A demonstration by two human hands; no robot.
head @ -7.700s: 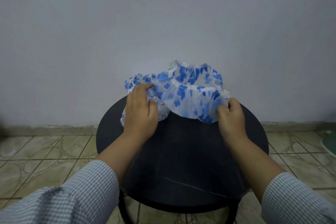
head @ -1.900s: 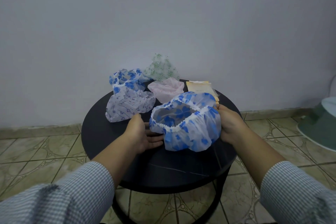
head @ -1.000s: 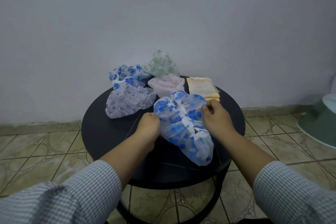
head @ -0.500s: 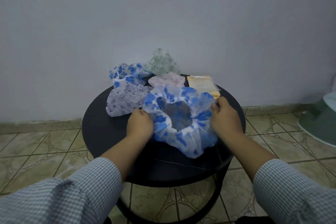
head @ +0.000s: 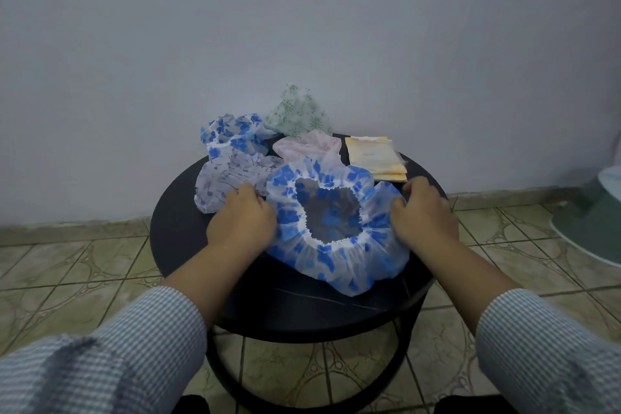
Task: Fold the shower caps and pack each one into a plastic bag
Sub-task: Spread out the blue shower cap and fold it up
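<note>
Lying at the centre of the frame on the round black worktop (head: 188, 222), a shower cap (head: 336, 228) printed with blue flowers rests opening-up, its white gathered edge ringing a dark see-through middle. The left hand (head: 242, 220) sits at the cap's left edge, fingers curled in a grip on the rim; the right hand (head: 425, 212) does the same at the right edge, fingers bunched on the plastic. Both are seen from the back, so exactly how the fingertips pinch is hidden. Both arms wear blue-and-white checked sleeves (head: 111, 356), which fill the lower corners of the frame.

Above and left of the held cap, four more caps crowd the far side of the worktop: a pale lilac cap (head: 232, 178) touching the left hand's knuckles, a second blue-flowered cap (head: 232, 134) behind it, a green-patterned cap (head: 299, 112) against the wall, and a pink cap (head: 307, 148) just behind the held cap. To the right of the pink cap lies a small stack of yellowish plastic bags (head: 374, 156), flat, near the right hand but apart from it.

Tiled floor (head: 84, 262) shows around the worktop, and a pale green object (head: 594, 212) is cut off at the right edge of the frame.
</note>
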